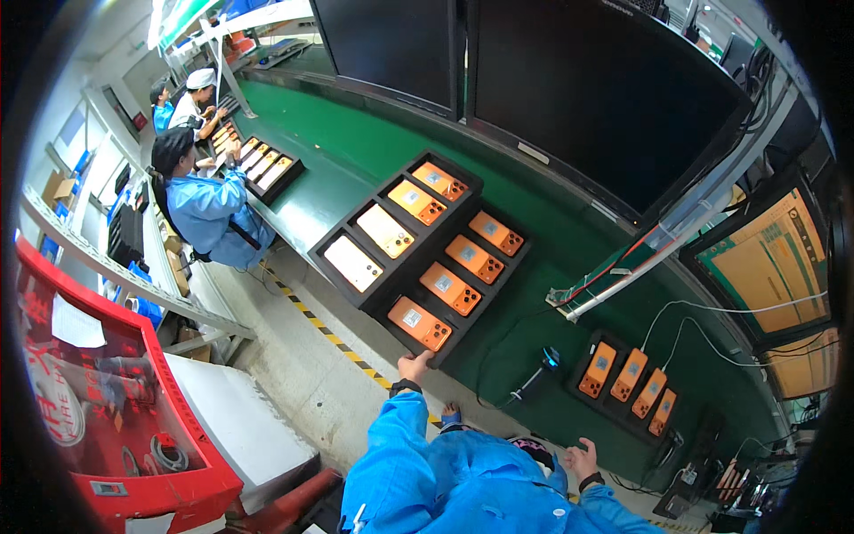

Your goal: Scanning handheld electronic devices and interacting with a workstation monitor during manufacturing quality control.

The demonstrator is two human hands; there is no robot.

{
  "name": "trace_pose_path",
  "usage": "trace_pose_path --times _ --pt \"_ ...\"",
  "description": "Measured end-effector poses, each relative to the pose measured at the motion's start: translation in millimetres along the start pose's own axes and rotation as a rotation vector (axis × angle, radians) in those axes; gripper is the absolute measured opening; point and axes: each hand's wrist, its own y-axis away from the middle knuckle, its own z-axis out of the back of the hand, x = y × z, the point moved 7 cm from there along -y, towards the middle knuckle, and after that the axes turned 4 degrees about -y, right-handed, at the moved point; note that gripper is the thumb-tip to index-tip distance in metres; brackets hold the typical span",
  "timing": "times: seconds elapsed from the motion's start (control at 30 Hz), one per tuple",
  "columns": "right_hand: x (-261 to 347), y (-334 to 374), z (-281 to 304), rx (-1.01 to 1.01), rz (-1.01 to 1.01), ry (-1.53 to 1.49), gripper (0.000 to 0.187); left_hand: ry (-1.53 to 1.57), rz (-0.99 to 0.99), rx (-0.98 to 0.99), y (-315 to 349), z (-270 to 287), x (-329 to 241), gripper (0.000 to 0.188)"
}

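Note:
My left hand [412, 368] is closed at the near left corner of the lower black tray [463, 341], its thumb by the camera end of an orange phone [420, 324]. That tray holds several orange phones back side up, each with a pale label. Against its left side stands a taller black tray [358, 299], also holding orange phones; some reflect light strongly. My right hand [583, 459] is raised beside my body, fingers apart and partly curled, with nothing in it. Nearest to it is a small black tray [607, 408] of orange phones.
A handheld scanner [536, 372] stands on the green bench [525, 307]. Large dark monitors [605, 98] line the back; white cables and a metal post [623, 267] are at right. Co-workers [209, 209] sit at far left by more trays. A red cabinet [116, 392] stands left.

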Motion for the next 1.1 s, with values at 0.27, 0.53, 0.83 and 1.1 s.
trace_pose_path --times 0.27,0.53,0.83,1.1 --pt "62.7 -3.8 -84.2 0.275 0.075 0.056 0.033 0.418 -0.064 0.191 50.8 -34.9 -6.6 0.026" --pt "123.0 17.7 -229.6 0.717 0.062 0.048 0.037 0.61 -0.051 0.021 143.0 37.5 46.8 0.045" --pt "122.9 -16.4 -357.2 0.75 -0.255 -0.605 0.047 0.723 -0.076 -0.06 230.7 165.1 98.3 0.056" --pt "141.2 -5.0 -336.9 0.703 -0.203 -0.518 0.035 0.482 0.017 -0.081 287.0 262.6 129.4 0.05"
